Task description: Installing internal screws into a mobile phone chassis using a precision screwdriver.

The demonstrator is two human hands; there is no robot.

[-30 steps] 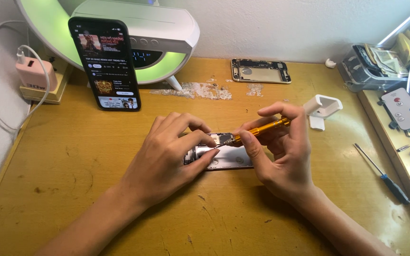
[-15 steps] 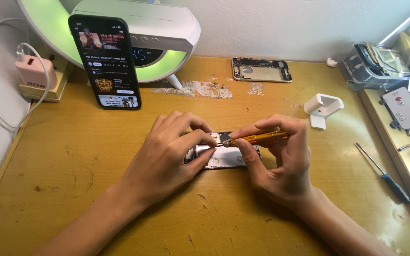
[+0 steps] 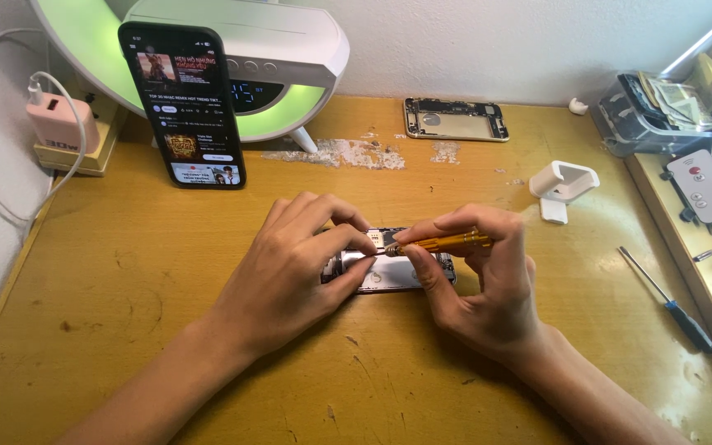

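**A:** What do you see from the head camera?

**B:** I look down on a worn wooden table (image 3: 125,272). In the middle lies an opened phone (image 3: 389,268), its insides facing up, flat on the wood.

**A:** And the hands?

**B:** My left hand (image 3: 298,264) rests over the phone's left end, fingers curled and pinching its edges to steady it. My right hand (image 3: 480,280) is closed around a small yellow screwdriver (image 3: 442,242), held nearly level, its tip touching the upper part of the phone, just beside the left fingertips.

**A:** What surrounds them?

**B:** A dark smartphone (image 3: 183,103) stands propped upright at the back left, screen lit, against a white lamp with a green glow (image 3: 241,58). A pink charger (image 3: 63,124) sits at the far left. A phone back shell (image 3: 455,119) lies at the back, well apart from the work. A white stand (image 3: 564,181) sits to the right, and a black-handled screwdriver (image 3: 669,301) lies near the right edge.
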